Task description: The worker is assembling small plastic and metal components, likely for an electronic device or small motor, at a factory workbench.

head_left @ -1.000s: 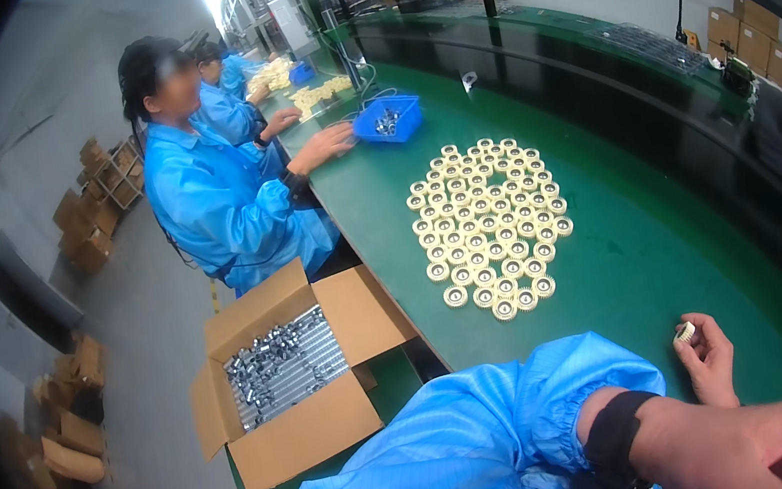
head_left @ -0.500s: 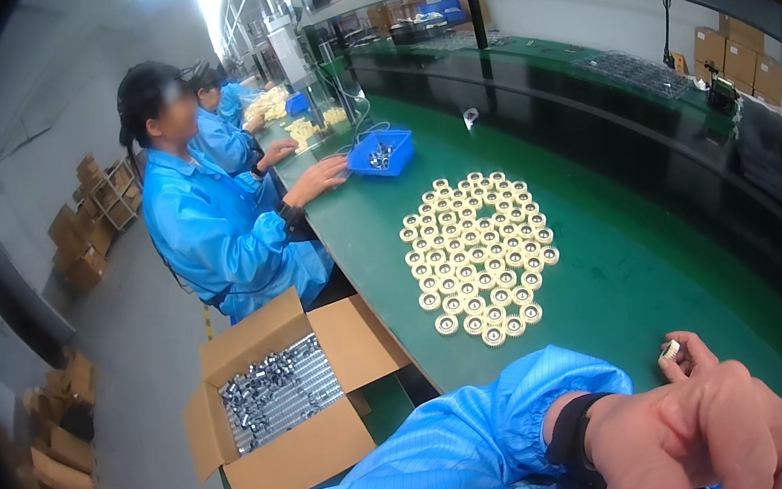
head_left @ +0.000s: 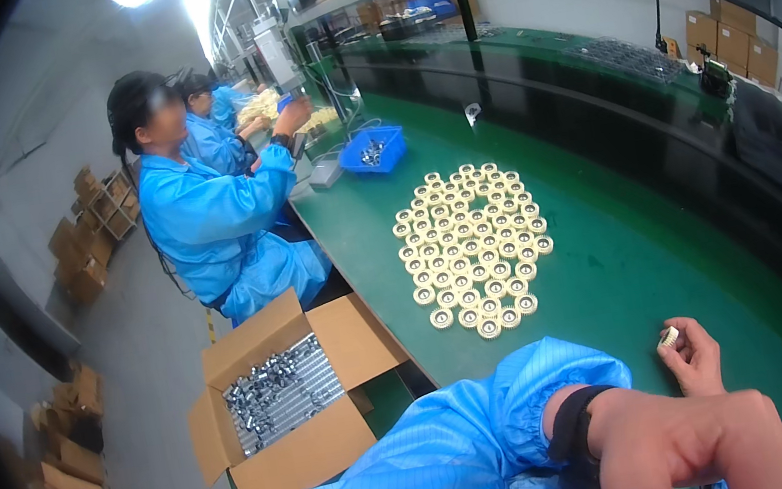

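a long green workbench (head_left: 608,278) lies under the gear cluster (head_left: 471,247), a close-packed patch of cream toothed gears with shiny metal centres. to the left of that cluster sits a co-worker (head_left: 213,200) in a blue smock. to its lower left is an open cardboard box (head_left: 303,468), loose metal cylinders lying across its contents. the cluster itself comes next in size, then the blue bin (head_left: 394,150) of metal parts, just beyond its upper left.

the left hand (head_left: 699,441) hangs to the lower right of the cluster, fingers curled downward; their tips are hidden, so whether it grips anything is not visible. the right hand (head_left: 696,356), nearer the cluster, is closed to a narrow pinch of thumb and fingers. between them, right of and below the cluster, a single cream gear (head_left: 668,338) is held tilted above the bench.

a light, even pinch on the toothed rim should suit it best, fingertips clear of the bore and the left hand not blocking sight of it.
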`<act>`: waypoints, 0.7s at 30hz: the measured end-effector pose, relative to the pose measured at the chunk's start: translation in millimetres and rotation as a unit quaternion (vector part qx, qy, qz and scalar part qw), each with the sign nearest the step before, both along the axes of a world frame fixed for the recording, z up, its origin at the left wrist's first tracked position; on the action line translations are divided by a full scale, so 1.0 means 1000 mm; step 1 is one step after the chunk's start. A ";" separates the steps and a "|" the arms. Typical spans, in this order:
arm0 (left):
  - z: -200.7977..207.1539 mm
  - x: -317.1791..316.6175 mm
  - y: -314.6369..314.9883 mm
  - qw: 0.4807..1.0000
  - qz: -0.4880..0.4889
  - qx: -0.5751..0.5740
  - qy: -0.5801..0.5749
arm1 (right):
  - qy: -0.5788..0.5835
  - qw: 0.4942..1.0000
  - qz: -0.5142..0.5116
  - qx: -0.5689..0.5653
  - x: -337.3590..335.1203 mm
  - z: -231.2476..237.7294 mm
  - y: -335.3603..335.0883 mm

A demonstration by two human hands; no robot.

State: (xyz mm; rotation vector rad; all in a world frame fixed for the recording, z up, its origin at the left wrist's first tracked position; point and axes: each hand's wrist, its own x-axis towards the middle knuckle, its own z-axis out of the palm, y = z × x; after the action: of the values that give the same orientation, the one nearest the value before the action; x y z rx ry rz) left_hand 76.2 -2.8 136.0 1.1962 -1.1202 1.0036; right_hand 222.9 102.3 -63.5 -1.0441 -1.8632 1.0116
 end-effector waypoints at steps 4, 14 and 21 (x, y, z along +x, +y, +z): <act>0.001 -0.012 -0.001 0.970 0.005 0.028 0.243 | -0.001 1.000 -0.002 0.001 0.000 0.001 -0.001; -0.039 0.029 -0.028 0.964 0.043 0.116 0.235 | -0.020 1.000 -0.004 0.012 0.002 0.004 -0.005; -0.055 0.039 -0.030 0.918 0.134 0.161 0.335 | -0.051 0.997 0.015 0.047 0.002 0.004 0.001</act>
State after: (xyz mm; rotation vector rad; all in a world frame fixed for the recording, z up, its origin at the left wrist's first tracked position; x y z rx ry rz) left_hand 114.8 -32.7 81.5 1.8218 -0.5853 0.5266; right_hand 224.9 103.7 -59.2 -1.0333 -1.9948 0.8936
